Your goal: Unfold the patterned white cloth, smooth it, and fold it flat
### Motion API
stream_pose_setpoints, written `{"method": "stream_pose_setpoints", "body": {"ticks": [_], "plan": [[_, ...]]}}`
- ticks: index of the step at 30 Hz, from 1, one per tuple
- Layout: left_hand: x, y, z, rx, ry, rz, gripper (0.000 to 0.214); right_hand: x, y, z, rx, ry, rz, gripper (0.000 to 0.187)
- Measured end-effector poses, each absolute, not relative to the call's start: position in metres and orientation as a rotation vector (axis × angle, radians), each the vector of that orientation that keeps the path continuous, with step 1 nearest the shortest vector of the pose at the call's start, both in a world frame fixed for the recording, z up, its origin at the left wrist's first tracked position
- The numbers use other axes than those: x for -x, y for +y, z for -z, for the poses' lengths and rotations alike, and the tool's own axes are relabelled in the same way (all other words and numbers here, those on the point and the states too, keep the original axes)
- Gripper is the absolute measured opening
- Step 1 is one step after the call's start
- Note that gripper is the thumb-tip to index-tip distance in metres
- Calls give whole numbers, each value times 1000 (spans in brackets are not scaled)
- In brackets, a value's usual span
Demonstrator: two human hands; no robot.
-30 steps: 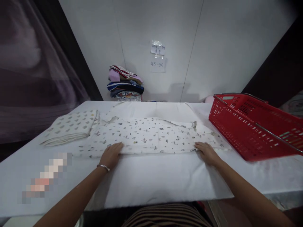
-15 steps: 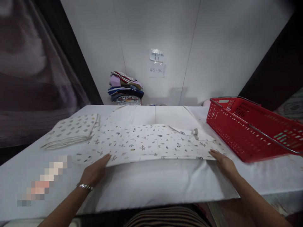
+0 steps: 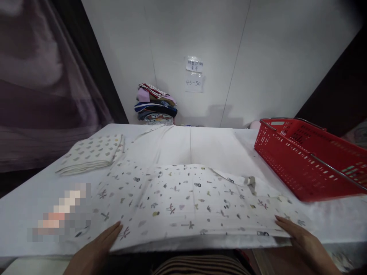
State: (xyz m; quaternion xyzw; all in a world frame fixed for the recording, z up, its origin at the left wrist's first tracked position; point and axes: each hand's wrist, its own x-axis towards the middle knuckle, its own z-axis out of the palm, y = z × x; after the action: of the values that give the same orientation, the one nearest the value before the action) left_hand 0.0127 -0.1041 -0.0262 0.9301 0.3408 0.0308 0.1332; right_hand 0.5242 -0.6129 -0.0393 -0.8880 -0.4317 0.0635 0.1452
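A white cotton cloth (image 3: 177, 198) printed with small grey, green and brown plant-like motifs lies spread across the table. Its far part is folded back, showing a plain white underside (image 3: 212, 145), and a small grey fabric loop (image 3: 250, 182) stands near its right side. My left hand (image 3: 99, 244) pinches the near edge at the left, fingers straight on top and thumb hidden. At the right end of that edge, my right hand (image 3: 305, 238) holds the cloth the same way. The edge hangs at the table's front, close to my body.
A folded white cloth with grey prints (image 3: 94, 151) lies at the left. The red plastic basket (image 3: 309, 164) with metal handles stands at the right. Against the wall is a stack of folded fabrics (image 3: 156, 105); paper signs (image 3: 195, 82) hang above. A blurred-out patch covers the table's left front.
Both hands have drawn the near edge of the printed cloth toward my body, to the table's front. More of the plain white underside shows behind it. The view has shifted slightly.
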Motion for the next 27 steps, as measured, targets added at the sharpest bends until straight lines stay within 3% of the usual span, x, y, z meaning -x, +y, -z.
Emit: {"method": "stream_pose_setpoints", "body": {"ticks": [10,17,22,27], "plan": [[-44,-108,-26,-2518,993,219,60,-532,-587,5,2330,-788,-750,53],[-116,-47,-40,-2570,1262,-48,49,-547,-519,-1,2461,-652,-333,69],[-172,-9,-31,-2712,1316,-96,42,-548,-463,3,2488,-803,-413,62],[-216,12,-15,-2724,1309,21,49,-552,-425,-2,2756,-907,-455,62]]}}
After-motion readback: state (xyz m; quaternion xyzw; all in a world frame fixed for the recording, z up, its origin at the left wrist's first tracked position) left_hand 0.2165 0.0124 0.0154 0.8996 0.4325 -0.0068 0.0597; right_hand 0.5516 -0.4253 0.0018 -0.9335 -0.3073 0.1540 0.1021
